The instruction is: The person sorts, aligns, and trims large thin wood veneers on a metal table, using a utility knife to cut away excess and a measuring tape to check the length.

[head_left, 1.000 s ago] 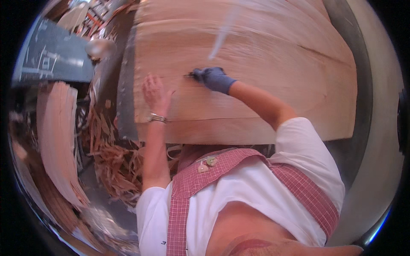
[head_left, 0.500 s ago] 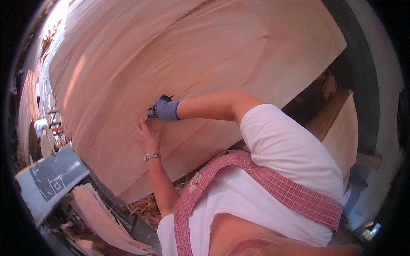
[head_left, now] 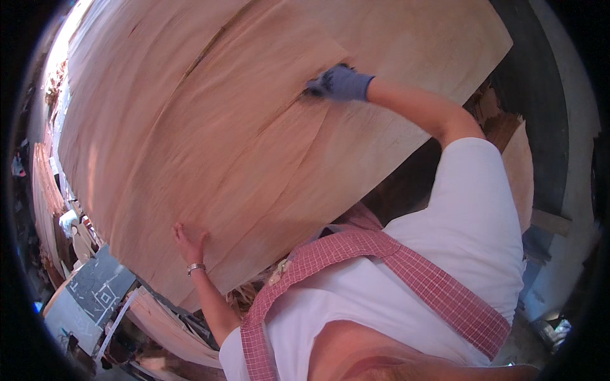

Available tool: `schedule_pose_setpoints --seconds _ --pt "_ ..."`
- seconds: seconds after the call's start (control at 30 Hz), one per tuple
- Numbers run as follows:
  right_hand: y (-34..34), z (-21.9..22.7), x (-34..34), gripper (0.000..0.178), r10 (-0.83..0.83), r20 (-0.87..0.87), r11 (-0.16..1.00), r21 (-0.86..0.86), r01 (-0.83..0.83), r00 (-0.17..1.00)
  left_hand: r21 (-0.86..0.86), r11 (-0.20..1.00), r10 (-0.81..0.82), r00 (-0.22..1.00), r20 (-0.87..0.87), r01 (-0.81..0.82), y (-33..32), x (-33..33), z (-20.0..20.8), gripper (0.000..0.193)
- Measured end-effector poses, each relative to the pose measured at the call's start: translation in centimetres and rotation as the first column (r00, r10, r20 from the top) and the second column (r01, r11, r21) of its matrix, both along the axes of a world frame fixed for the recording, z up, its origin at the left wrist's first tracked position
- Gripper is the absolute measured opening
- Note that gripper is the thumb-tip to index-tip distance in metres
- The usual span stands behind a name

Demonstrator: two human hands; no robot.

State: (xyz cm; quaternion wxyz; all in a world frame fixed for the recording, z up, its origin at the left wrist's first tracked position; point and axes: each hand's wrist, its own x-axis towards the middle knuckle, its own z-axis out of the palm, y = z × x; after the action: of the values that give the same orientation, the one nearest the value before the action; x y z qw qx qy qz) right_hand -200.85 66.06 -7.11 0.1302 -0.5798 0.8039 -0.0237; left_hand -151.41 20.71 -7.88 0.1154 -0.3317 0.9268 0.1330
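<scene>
A broad, pale reddish-brown sheet of wood veneer [head_left: 254,146] lies in front of me, with curved grain lines and long ridges or splits. My left hand [head_left: 189,244], bare and with a watch [head_left: 196,268] on its wrist, rests on the sheet near its lower left part, fingers apart. Farther off and to the right, my right hand [head_left: 343,83] wears a blue-grey knit glove with dark patches. It is at the sheet's surface, beside the end of a dark split. Its fingers are blurred and partly hidden, so I cannot see whether they hold anything.
At the lower left stands a grey board [head_left: 92,289] with white markings, beside stacked veneer strips [head_left: 168,324]. Another piece of veneer [head_left: 518,171] leans at the right, near a dark edge or wall. Wood scraps [head_left: 241,297] show below the sheet's near edge.
My gloved right hand has swept up and to the right across the sheet, away from my left hand. My left hand has slid down and left. The view has shifted slightly.
</scene>
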Motion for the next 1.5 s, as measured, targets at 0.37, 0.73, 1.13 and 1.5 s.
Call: schedule_pose_setpoints --seconds 0.37,0.73,1.13,1.5 --pt "13.1 -0.2 -4.8 0.021 -0.24 -0.185 0.951 0.155 0.269 0.953 -0.044 0.999 0.03 1.0 0.007 -0.029 -0.1 0.8 0.8 0.09" --pt "-13.8 -0.2 23.8 0.014 -0.022 -0.119 0.941 -0.337 -0.019 0.993 0.089 0.996 -0.001 0.987 0.161 -0.014 -4.3 -0.4 1.2 0.082" --pt "-16.5 -2.9 27.7 0.023 -0.251 -0.096 0.892 -0.41 0.192 0.963 -0.413 0.86 -0.359 0.93 -0.072 0.3 -18.1 -15.5 3.1 0.04" --pt "-16.8 -3.1 28.1 0.028 -0.269 -0.108 0.907 -0.362 0.214 0.957 -0.153 0.827 -0.562 0.805 -0.192 0.541 -8.9 -3.8 6.5 0.062"
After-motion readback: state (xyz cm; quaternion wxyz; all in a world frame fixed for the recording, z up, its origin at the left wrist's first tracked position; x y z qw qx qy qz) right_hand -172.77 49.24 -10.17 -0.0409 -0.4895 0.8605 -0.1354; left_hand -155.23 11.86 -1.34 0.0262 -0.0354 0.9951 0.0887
